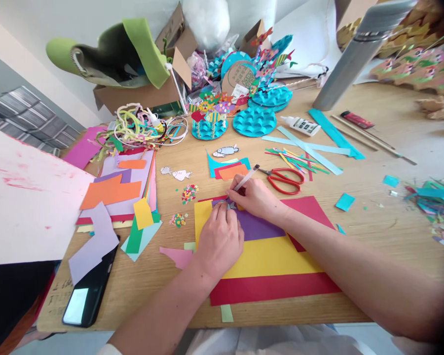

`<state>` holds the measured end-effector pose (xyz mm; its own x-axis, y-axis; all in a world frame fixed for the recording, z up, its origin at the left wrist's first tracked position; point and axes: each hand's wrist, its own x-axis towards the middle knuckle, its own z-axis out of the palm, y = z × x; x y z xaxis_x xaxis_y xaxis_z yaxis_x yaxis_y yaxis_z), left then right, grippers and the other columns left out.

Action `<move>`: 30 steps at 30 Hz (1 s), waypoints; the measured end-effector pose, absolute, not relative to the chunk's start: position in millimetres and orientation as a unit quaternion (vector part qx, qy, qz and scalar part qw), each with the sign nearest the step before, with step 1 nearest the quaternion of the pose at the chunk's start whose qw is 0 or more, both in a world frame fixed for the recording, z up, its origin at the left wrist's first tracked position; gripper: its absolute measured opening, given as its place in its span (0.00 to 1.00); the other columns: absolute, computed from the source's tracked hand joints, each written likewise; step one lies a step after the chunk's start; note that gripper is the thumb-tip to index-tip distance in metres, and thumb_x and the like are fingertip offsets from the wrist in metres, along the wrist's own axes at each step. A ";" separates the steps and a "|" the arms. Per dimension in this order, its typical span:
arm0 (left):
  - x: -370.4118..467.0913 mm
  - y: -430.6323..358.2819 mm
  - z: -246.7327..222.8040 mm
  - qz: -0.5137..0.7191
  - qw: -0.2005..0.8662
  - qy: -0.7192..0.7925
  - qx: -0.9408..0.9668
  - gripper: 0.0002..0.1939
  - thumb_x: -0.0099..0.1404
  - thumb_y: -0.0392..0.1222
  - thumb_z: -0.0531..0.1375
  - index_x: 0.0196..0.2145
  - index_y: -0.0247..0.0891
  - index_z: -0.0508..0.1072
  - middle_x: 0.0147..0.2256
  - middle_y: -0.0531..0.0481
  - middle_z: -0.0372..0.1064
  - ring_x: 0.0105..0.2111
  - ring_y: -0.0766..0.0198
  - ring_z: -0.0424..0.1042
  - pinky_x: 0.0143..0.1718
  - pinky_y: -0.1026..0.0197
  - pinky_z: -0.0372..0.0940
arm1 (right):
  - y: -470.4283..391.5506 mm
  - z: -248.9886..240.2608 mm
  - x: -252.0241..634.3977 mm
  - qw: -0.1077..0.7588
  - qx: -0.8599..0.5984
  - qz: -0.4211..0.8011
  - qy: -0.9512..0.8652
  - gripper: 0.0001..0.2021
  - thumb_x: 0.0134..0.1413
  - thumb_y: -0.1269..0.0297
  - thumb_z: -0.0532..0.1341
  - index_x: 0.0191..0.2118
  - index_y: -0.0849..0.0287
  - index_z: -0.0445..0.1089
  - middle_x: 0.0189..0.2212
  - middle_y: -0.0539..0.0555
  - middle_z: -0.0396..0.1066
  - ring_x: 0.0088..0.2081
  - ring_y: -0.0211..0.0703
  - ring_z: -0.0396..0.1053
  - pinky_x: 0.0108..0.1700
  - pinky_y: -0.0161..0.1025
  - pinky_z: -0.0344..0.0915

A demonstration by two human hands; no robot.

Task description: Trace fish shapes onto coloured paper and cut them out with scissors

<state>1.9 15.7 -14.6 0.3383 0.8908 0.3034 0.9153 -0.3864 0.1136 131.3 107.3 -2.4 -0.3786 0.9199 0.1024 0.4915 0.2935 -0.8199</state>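
Observation:
My right hand (254, 195) is closed round a white pen (246, 178), its tip down on the purple paper (261, 226). Close beside it, my left hand (221, 238) presses a small pale paper cutout (232, 204) onto that purple sheet with bent fingertips. Most of the cutout is hidden by fingers. Under the purple paper lie a yellow sheet (270, 257) and red sheets (274, 291). Beyond my hands are fish cutouts (181, 175), another fish cutout (225, 151) and orange, red and blue scraps (232, 171). Red-handled scissors (285, 181) lie right of the pen.
Coloured paper (111, 192) and a phone (91, 291) are at left. Behind stand blue fish-decorated pieces (209, 127), a glue bottle (301, 125) and a grey flask (350, 61). Paper strips (303, 148), confetti (190, 194) and shredded scraps (434, 202) lie about.

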 end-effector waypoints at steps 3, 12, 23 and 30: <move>2.0 16.0 -14.3 -0.159 0.042 -0.552 -0.818 0.07 0.64 0.31 0.53 0.40 0.30 0.66 0.45 0.33 0.69 0.51 0.48 0.68 0.50 0.47 0.68 | 106.6 -1.8 131.4 0.300 -0.470 0.357 -0.749 0.06 0.50 0.70 0.58 0.26 0.57 0.60 0.20 0.48 0.66 0.22 0.37 0.65 0.27 0.33 0.58; 2.3 15.7 -13.8 -0.165 0.033 -0.554 -0.815 0.07 0.64 0.31 0.52 0.40 0.31 0.66 0.45 0.33 0.69 0.52 0.47 0.67 0.49 0.45 0.68 | 104.2 -1.0 130.7 0.295 -0.477 0.358 -0.747 0.05 0.51 0.69 0.58 0.27 0.57 0.60 0.19 0.47 0.66 0.22 0.37 0.65 0.28 0.34 0.58; 2.4 15.6 -14.5 -0.164 0.037 -0.550 -0.818 0.06 0.64 0.32 0.53 0.39 0.30 0.67 0.44 0.32 0.69 0.52 0.47 0.68 0.50 0.47 0.68 | 104.2 -1.1 130.9 0.291 -0.473 0.359 -0.750 0.06 0.51 0.70 0.58 0.27 0.57 0.60 0.20 0.48 0.67 0.22 0.38 0.66 0.28 0.34 0.58; 2.2 14.9 -14.5 -0.161 0.039 -0.551 -0.818 0.06 0.64 0.32 0.53 0.39 0.30 0.67 0.44 0.32 0.69 0.52 0.47 0.67 0.51 0.47 0.67 | 104.1 -0.3 130.8 0.291 -0.469 0.356 -0.754 0.06 0.51 0.70 0.57 0.26 0.57 0.59 0.20 0.48 0.67 0.23 0.38 0.65 0.28 0.34 0.58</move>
